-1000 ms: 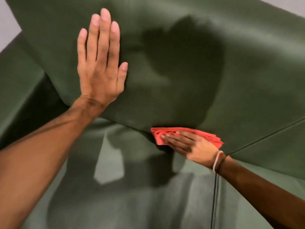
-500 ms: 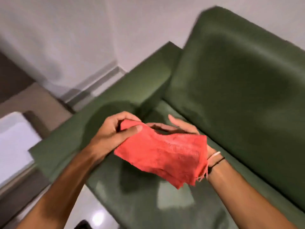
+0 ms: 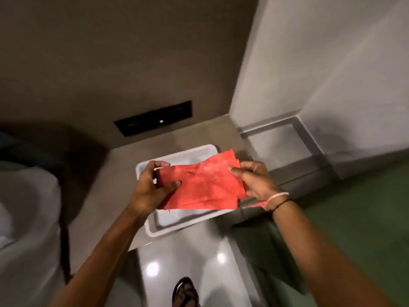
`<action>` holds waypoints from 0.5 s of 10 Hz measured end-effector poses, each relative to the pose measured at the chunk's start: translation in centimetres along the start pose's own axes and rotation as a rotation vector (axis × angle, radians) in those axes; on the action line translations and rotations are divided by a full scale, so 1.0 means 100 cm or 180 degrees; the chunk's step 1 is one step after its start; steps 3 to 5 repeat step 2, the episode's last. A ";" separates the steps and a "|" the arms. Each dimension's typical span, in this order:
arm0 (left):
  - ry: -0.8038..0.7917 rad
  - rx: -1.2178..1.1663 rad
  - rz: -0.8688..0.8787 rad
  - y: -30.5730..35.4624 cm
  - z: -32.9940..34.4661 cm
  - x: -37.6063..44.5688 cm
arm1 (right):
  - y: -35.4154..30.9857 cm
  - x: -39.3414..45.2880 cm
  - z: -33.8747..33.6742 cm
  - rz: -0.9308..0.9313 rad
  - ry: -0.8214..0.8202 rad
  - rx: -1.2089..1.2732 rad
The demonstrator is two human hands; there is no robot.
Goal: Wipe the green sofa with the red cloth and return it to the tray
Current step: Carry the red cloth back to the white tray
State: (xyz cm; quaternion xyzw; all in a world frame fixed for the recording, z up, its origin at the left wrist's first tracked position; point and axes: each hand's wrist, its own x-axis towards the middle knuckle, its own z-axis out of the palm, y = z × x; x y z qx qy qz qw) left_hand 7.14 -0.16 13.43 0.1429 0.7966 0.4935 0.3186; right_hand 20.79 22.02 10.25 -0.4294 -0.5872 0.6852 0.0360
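Glossy pale floor [image 3: 177,258] right at the bottom, couple of light reflections on it, plus a sandalled foot [image 3: 185,292] poking in. Off to the lower right, a patch of green sofa [image 3: 363,218], well apart from the cloth. Bare forearms reaching up from both corners. Left hand [image 3: 152,185] closed on the left edge of the red cloth [image 3: 203,187], thumb on top and fingers curled behind. Right hand [image 3: 254,182] pinching the right edge, pink and black wrist bands [image 3: 278,199] just behind it. Cloth looks folded into a rough rectangle, held stretched between both hands, hanging above the white tray [image 3: 155,231] and not touching it as far as can be told. Tray sitting on a brownish tabletop [image 3: 99,207]. Further back, dark rectangular slot [image 3: 153,118] in the brown wall with a tiny light spot, and a grey-white wall [image 3: 321,63] with a baseboard on the right. Something pale and rounded at far left, too blurry to call.
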 end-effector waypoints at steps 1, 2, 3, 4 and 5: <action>0.0066 0.0177 -0.0223 -0.060 -0.010 0.037 | 0.037 0.064 0.039 0.0301 0.0290 -0.0418; -0.0217 0.0424 -0.0462 -0.094 0.004 0.058 | 0.051 0.091 0.055 0.0629 0.0249 -0.0591; -0.0217 0.0424 -0.0462 -0.094 0.004 0.058 | 0.051 0.091 0.055 0.0629 0.0249 -0.0591; -0.0217 0.0424 -0.0462 -0.094 0.004 0.058 | 0.051 0.091 0.055 0.0629 0.0249 -0.0591; -0.0217 0.0424 -0.0462 -0.094 0.004 0.058 | 0.051 0.091 0.055 0.0629 0.0249 -0.0591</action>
